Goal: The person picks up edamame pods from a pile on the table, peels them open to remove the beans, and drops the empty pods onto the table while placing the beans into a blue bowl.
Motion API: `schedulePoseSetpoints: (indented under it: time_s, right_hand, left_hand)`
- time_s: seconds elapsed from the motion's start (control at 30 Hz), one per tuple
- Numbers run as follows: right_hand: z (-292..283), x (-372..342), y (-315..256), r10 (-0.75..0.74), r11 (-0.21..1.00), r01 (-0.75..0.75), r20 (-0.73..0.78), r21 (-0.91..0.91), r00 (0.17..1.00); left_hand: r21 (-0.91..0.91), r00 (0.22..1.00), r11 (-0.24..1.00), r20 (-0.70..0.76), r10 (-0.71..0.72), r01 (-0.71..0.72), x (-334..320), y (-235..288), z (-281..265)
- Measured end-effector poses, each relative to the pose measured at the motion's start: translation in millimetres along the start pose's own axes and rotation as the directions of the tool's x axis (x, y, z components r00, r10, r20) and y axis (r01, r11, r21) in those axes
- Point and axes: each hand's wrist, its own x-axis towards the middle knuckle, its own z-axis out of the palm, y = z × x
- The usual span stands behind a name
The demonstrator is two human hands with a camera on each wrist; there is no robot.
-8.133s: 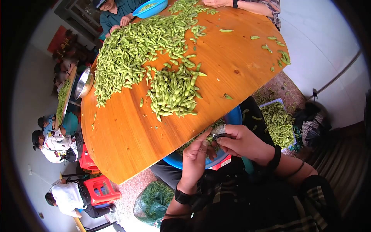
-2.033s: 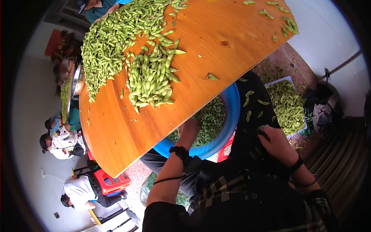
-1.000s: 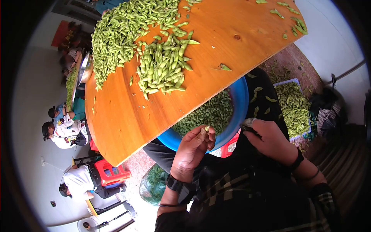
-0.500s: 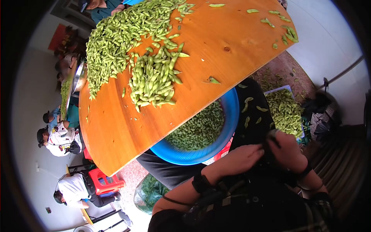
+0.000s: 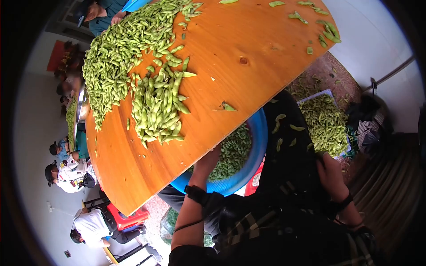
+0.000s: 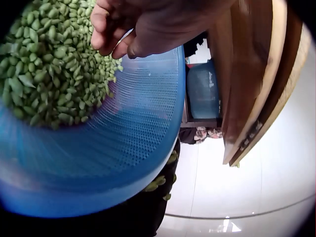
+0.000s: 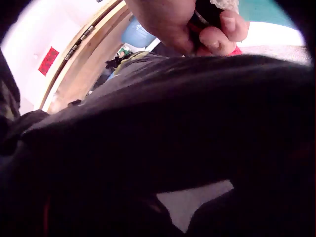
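My left hand (image 5: 207, 165) reaches past the table edge over a blue plastic basket (image 5: 263, 153) of shelled green soybeans (image 5: 233, 155). In the left wrist view that hand (image 6: 153, 27) hangs over the beans (image 6: 54, 64), fingers loosely bent, with nothing showing between them. My right hand (image 5: 330, 177) is held low beside my dark trouser leg. In the right wrist view its fingers (image 7: 217, 42) curl round a small black tool (image 7: 207, 14), mostly hidden, and a whitish wrap covers one finger. A small heap of soybean pods (image 5: 157, 106) lies on the wooden table (image 5: 213, 119).
A larger pod pile (image 5: 128, 53) spreads across the table, and stray pods (image 5: 328, 32) lie at its right. Loose pods (image 5: 278, 122) sit on my leg. A crate (image 5: 327, 92) of pods stands on the floor. Near a red stool (image 5: 126, 217), other people sit at left.
The left hand pinched a bean over the basket, went across to the right hand, and is now back over the basket. The right hand stays low at the right. The head view has shifted.
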Motion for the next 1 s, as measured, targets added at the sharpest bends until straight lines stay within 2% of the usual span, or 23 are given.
schedulePoseSetpoints:
  time_s: [0.07,0.13,0.17,0.2,0.23,0.27,0.3,0.33,0.37,0.4,0.47,0.53,0.6,0.77,0.9,0.93,0.97,1.0]
  right_hand:
    - [7.0,13.8,-18.0,-0.026,0.999,0.026,-0.025,0.023,0.999]
    - [11.8,27.8,-29.2,-0.087,0.996,0.086,-0.041,-0.022,0.995]
    - [13.9,31.6,-30.1,-0.096,0.995,0.095,-0.047,-0.025,0.994]
    - [17.0,34.0,-30.1,-0.085,0.996,0.084,-0.026,-0.036,0.996]
    - [18.7,37.4,-31.3,-0.078,0.996,0.077,-0.009,-0.047,0.997]
    - [18.8,39.3,-31.1,-0.097,0.994,0.095,-0.021,-0.046,0.995]
    - [18.9,37.7,-27.5,-0.083,0.993,0.082,-0.011,-0.08,0.997]
    - [19.5,36.6,-23.7,-0.069,0.991,0.068,-0.002,-0.114,0.998]
    - [20.6,35.5,-21.1,-0.065,0.995,0.064,-0.008,-0.081,0.998]
    - [19.3,37.8,-23.2,-0.083,0.993,0.081,-0.018,-0.08,0.996]
    - [13.1,35.7,-28.2,-0.023,0.996,0.023,-0.007,-0.084,1.0]
    - [16.8,37.6,-21.5,-0.046,0.997,0.044,-0.024,-0.07,0.999]
    - [18.9,40.3,-21.6,-0.023,0.996,0.022,-0.016,-0.09,1.0]
    - [23.4,47.0,-21.1,-0.09,0.993,0.089,-0.008,-0.079,0.996]
    - [10.9,45.9,-16.5,-0.103,0.988,0.101,-0.011,-0.117,0.995]
    - [8.6,47.7,-18.2,-0.113,0.989,0.11,-0.026,-0.1,0.993]
    - [6.9,49.0,-20.4,-0.047,0.996,0.044,-0.025,-0.08,0.999]
    - [6.0,48.7,-24.6,-0.07,0.995,0.068,-0.029,-0.076,0.997]
  left_hand:
    - [0.05,0.984,0.991,0.121,-0.128,0.123,1.5,19.1,2.3]
    - [0.073,0.992,0.992,0.063,-0.108,0.104,21.4,38.0,16.2]
    - [-0.012,0.998,0.998,0.025,-0.065,0.065,31.7,37.0,28.9]
    - [-0.095,1.0,0.995,-0.015,-0.024,0.022,40.0,35.0,43.3]
    - [-0.095,0.999,0.995,-0.03,-0.016,0.013,49.0,9.6,76.2]
    - [0.133,0.961,0.97,-0.158,0.225,-0.205,61.0,-33.7,119.5]
    - [0.379,0.855,0.85,-0.224,0.468,-0.366,69.7,-55.0,141.7]
    - [0.329,0.879,0.89,-0.253,0.404,-0.314,57.6,-53.5,142.9]
    - [0.342,0.871,0.885,-0.266,0.413,-0.315,57.3,-47.7,129.1]
    - [0.306,0.885,0.898,-0.248,0.395,-0.315,60.6,-34.2,128.9]
    - [0.221,0.913,0.923,-0.195,0.359,-0.316,63.6,-17.4,129.7]
    - [0.15,0.934,0.941,-0.147,0.324,-0.303,67.1,0.1,120.6]
    - [0.095,0.955,0.958,-0.101,0.279,-0.27,67.9,18.0,96.5]
    - [-0.026,0.989,0.989,-0.041,0.145,-0.147,63.8,54.3,29.6]
    - [-0.196,0.997,0.979,0.048,0.063,-0.052,43.6,85.0,28.3]
    - [-0.187,0.998,0.981,0.023,0.061,-0.056,39.1,87.2,30.0]
    - [-0.25,0.984,0.967,0.179,-0.005,0.051,33.8,89.7,33.5]
    - [-0.295,0.94,0.942,0.337,-0.058,0.163,26.7,90.1,32.5]
